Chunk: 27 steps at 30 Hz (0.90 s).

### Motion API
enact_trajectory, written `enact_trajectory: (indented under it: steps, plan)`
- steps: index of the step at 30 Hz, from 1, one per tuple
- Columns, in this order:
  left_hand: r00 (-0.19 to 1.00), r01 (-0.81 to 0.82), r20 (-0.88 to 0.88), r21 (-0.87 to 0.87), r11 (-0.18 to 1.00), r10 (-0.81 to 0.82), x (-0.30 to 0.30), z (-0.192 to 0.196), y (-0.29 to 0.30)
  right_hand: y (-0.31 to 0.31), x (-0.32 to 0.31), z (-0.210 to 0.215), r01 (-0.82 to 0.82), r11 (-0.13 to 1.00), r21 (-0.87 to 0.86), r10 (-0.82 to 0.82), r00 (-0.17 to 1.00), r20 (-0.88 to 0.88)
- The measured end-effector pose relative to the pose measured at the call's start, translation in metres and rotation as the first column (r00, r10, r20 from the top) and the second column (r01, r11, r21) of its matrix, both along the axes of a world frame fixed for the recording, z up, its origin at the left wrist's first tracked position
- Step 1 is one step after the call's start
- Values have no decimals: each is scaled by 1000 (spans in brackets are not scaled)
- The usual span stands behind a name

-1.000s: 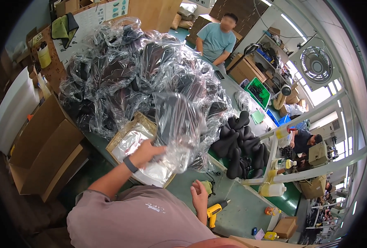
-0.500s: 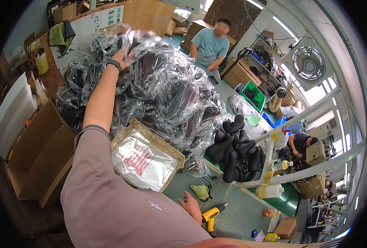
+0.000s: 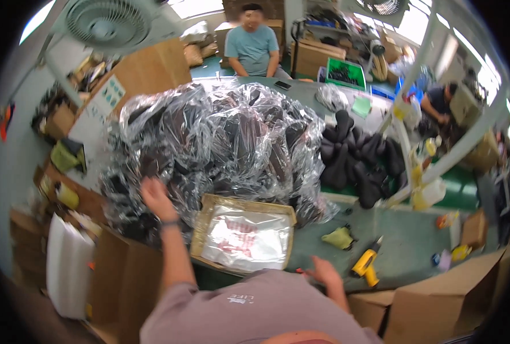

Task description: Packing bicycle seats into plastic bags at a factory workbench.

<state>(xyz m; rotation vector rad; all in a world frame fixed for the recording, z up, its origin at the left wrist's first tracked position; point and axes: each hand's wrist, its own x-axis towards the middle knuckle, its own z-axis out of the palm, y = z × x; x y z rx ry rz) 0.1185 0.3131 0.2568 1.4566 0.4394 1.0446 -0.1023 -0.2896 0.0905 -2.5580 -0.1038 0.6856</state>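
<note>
A big heap of black bicycle saddles in clear plastic bags [image 3: 238, 137] covers the middle of the table. My left hand [image 3: 157, 198], with a dark band at its wrist, is at the near left side of this heap; motion smears its fingers. Right of it, a shallow cardboard tray [image 3: 196, 243] holds a stack of clear plastic bags [image 3: 246, 236] with red print. At the table's near edge, my right hand [image 3: 326, 272] has its fingers stretched out and holds nothing. Beside that hand lie a yellow heat gun [image 3: 366, 265] and a yellow-green cloth [image 3: 339, 237].
Unwrapped black saddles [image 3: 358, 152] lie piled at the right by a white frame post [image 3: 404, 137]. Cardboard boxes [image 3: 438, 298] stand at the near right, with another box [image 3: 123, 275] at the near left. Across the table sits a person [image 3: 252, 49] in a blue shirt.
My left hand has come back from the far top of the wrapped heap to its near left side. The view has turned and levelled. My right hand stays near the table edge.
</note>
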Motion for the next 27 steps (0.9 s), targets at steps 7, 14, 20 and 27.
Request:
enact_trajectory:
  steps: [7,14,20,27]
  plan:
    - [152,952,-796,-42,303,-586,-165,-136,-271,18,3,16,55,998,8,-54,998,-43]
    - [334,902,-769,428,-50,-545,-76,-132,-319,1,-36,16,200,975,98,-197,980,-43]
    - [400,674,-750,630,-385,-528,83,-153,-344,-54,-64,28,384,923,-28,-384,923,14]
    - [-17,917,-997,12,-398,-69,110,-188,-370,-101,-63,34,606,793,54,-602,795,-75]
